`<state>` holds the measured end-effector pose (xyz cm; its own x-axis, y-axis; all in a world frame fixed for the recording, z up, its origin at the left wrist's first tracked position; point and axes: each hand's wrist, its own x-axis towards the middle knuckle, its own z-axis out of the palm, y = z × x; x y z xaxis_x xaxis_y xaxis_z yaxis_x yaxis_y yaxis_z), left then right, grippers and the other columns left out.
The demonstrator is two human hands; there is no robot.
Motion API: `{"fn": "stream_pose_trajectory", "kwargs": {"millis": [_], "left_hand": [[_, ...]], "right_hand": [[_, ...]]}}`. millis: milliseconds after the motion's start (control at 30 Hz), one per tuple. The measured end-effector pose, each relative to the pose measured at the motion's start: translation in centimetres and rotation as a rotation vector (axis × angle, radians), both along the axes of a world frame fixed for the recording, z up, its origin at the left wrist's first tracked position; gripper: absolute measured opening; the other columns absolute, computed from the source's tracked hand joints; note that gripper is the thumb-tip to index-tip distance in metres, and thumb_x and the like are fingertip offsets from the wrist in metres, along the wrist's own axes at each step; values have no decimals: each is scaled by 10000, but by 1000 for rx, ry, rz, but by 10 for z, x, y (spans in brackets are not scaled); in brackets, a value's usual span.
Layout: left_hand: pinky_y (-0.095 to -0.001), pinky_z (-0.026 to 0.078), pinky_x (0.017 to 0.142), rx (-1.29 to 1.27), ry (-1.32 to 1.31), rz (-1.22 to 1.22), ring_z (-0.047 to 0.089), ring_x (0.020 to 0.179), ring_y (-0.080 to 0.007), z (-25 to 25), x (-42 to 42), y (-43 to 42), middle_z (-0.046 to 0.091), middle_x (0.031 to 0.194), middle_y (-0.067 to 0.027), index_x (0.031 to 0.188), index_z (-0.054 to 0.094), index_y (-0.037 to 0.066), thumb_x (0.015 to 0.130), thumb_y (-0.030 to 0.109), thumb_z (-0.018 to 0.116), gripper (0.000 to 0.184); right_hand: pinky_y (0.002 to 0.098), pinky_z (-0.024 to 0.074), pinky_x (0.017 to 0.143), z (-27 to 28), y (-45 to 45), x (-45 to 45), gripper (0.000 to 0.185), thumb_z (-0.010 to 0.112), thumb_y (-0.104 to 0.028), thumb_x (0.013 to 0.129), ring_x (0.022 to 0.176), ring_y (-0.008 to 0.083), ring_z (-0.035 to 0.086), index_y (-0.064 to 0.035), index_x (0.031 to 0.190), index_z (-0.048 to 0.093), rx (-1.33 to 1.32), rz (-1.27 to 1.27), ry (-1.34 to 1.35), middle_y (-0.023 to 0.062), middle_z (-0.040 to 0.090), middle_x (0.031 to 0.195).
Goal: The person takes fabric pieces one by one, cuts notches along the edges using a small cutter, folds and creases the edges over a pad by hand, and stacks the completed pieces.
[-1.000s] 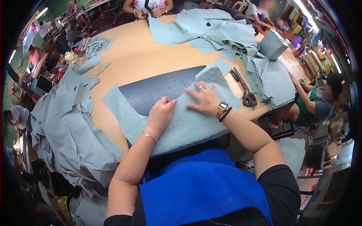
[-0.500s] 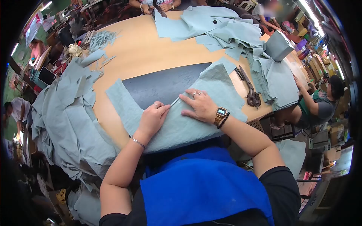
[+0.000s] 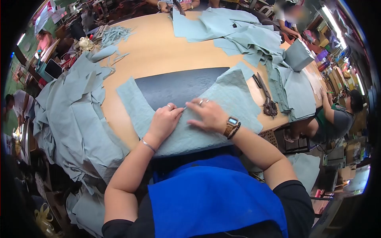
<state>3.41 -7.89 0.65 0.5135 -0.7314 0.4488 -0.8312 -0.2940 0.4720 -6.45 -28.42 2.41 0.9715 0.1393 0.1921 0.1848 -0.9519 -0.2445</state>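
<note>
A pale blue-green sheet (image 3: 226, 115), soft like leather or cloth, lies over a dark curved panel (image 3: 178, 87) at the table's near edge. Along the inner edge of the sheet, my left hand (image 3: 166, 119) pinches the material between thumb and fingers. My right hand (image 3: 210, 115) is just to the right, fingers spread over the sheet and slightly blurred; its index fingertip is close to the left fingertips. Right of the sheet, a pair of dark-handled scissors (image 3: 265, 92) lies beside a dark crumpled bundle (image 3: 270, 108).
Large blue-green pieces (image 3: 75, 111) are heaped at the left, and more (image 3: 238, 27) lie along the far side. Thin offcuts (image 3: 115, 35) sit at the far left. A covered block (image 3: 298, 54) stands on a stack at right. Co-workers (image 3: 341, 115) sit around the wooden table (image 3: 158, 47).
The whole view has shifted slightly, with the table contents moving right. My right fingers have moved slightly over the sheet and are blurred. My left hand keeps its pinch on the edge.
</note>
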Motion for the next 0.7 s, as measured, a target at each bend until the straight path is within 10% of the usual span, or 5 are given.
{"fn": "stream_pose_trajectory", "kwargs": {"millis": [400,700], "left_hand": [[-401,420,859,139,-186,-8,626,817,-197,4,3,36,639,865,-3,974,745,148,877,169,673,123],[-552,342,1052,279,27,27,635,932,-205,11,18,48,661,911,-6,963,745,173,866,178,678,118]], "right_hand": [[541,370,1021,24,38,-12,764,539,-729,827,1279,360,492,-195,1373,549,-206,15,98,203,521,1364],[443,421,1005,2,44,-3,719,567,-628,874,1247,355,511,-92,1352,547,-26,144,28,170,548,1326]]}}
